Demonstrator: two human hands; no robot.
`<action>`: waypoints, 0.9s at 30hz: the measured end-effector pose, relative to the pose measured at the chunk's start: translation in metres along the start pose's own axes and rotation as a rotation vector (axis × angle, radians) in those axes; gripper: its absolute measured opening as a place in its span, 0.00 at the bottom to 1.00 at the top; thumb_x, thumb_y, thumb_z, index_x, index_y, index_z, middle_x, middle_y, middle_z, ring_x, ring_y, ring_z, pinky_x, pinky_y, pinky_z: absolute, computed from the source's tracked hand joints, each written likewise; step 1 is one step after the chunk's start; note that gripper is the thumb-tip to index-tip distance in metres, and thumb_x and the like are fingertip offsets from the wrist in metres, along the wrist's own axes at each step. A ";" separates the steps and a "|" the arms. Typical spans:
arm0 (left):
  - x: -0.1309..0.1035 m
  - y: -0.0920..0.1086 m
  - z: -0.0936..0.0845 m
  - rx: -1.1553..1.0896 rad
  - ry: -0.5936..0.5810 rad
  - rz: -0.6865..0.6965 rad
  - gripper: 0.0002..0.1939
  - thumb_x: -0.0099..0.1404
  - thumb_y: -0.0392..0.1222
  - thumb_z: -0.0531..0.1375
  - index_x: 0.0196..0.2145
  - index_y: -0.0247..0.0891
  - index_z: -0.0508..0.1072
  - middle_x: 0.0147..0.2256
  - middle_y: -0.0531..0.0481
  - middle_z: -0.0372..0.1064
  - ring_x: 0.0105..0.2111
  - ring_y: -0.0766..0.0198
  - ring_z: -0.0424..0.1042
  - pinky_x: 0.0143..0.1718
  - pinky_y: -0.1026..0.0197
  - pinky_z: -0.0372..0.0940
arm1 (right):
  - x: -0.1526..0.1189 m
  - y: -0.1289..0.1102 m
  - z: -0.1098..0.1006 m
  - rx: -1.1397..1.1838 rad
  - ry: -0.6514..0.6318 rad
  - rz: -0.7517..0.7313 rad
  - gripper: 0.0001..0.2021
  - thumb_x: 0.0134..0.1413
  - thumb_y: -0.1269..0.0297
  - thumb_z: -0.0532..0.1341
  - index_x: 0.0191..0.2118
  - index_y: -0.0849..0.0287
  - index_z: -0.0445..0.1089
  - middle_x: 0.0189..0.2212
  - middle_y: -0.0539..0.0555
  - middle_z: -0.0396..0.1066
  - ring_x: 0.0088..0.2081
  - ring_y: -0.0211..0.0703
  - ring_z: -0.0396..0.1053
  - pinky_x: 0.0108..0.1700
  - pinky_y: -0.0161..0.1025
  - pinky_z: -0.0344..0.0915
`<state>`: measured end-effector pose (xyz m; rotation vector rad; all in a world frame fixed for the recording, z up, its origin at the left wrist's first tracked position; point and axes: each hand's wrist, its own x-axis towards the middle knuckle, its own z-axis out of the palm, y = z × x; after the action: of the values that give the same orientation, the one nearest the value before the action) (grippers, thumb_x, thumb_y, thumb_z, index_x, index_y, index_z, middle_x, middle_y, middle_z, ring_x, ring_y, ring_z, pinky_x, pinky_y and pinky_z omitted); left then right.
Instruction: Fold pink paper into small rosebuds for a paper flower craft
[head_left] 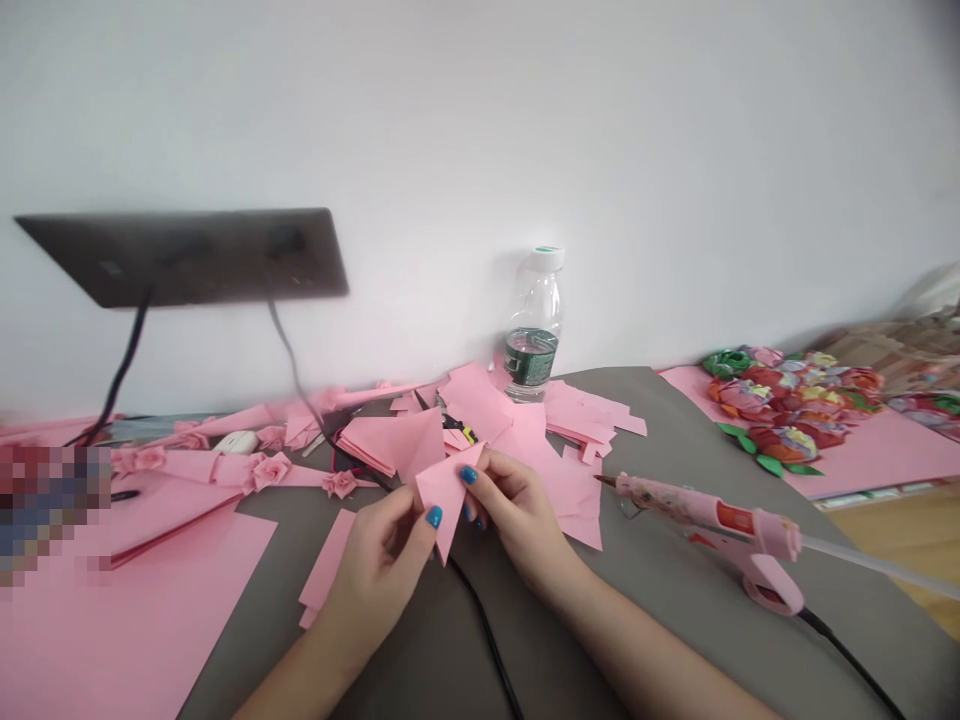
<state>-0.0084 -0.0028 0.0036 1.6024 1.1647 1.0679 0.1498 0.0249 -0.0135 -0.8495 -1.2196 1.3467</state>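
Between my two hands is a small folded piece of pink paper (pixel 447 492), its pointed end facing down toward me. My left hand (pixel 388 560) pinches its left edge, thumb on the front face. The upper right edge is gripped by my right hand (pixel 517 505), with the thumb in front and the fingers curled behind. Several pink paper sheets (pixel 480 405) lie loosely piled just beyond my hands. To the right of my right hand rests a pink hot glue gun (pixel 705 515) with a glue stick out of its back.
A plastic bottle (pixel 534 330) with a green label stands against the wall. Pink paper roses (pixel 270 470) and large sheets (pixel 172 620) lie at left. Bright craft flowers (pixel 795 410) sit at right. A black cable (pixel 480 620) crosses the grey tabletop (pixel 660 640) below a wall socket panel (pixel 217 255).
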 end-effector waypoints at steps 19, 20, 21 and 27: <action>0.000 0.003 -0.002 0.089 -0.060 0.073 0.17 0.72 0.43 0.50 0.24 0.38 0.63 0.21 0.57 0.49 0.22 0.67 0.49 0.22 0.63 0.46 | -0.001 0.011 -0.003 -0.056 0.119 -0.023 0.25 0.65 0.48 0.52 0.20 0.56 0.57 0.16 0.45 0.53 0.20 0.36 0.50 0.24 0.36 0.47; 0.000 0.003 -0.002 0.091 -0.042 0.069 0.17 0.71 0.43 0.50 0.24 0.39 0.62 0.21 0.58 0.48 0.21 0.67 0.48 0.22 0.63 0.46 | 0.000 0.011 -0.004 -0.047 0.129 -0.017 0.24 0.66 0.48 0.51 0.22 0.56 0.60 0.15 0.44 0.52 0.20 0.36 0.50 0.23 0.35 0.47; 0.000 0.003 -0.001 0.094 -0.019 0.064 0.17 0.71 0.43 0.50 0.24 0.39 0.62 0.21 0.58 0.47 0.21 0.67 0.49 0.22 0.63 0.46 | 0.000 0.010 -0.003 -0.033 0.110 -0.006 0.24 0.67 0.47 0.49 0.24 0.56 0.61 0.15 0.44 0.53 0.19 0.36 0.50 0.23 0.35 0.47; 0.000 0.003 -0.002 0.107 0.114 0.035 0.16 0.70 0.46 0.52 0.24 0.39 0.65 0.22 0.56 0.56 0.23 0.66 0.56 0.24 0.65 0.53 | -0.007 -0.006 0.005 -0.252 -0.236 -0.100 0.24 0.66 0.50 0.54 0.21 0.56 0.56 0.18 0.45 0.54 0.22 0.35 0.50 0.26 0.36 0.50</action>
<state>-0.0098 -0.0027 0.0071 1.6678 1.2932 1.1486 0.1482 0.0162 -0.0076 -0.8073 -1.6202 1.2541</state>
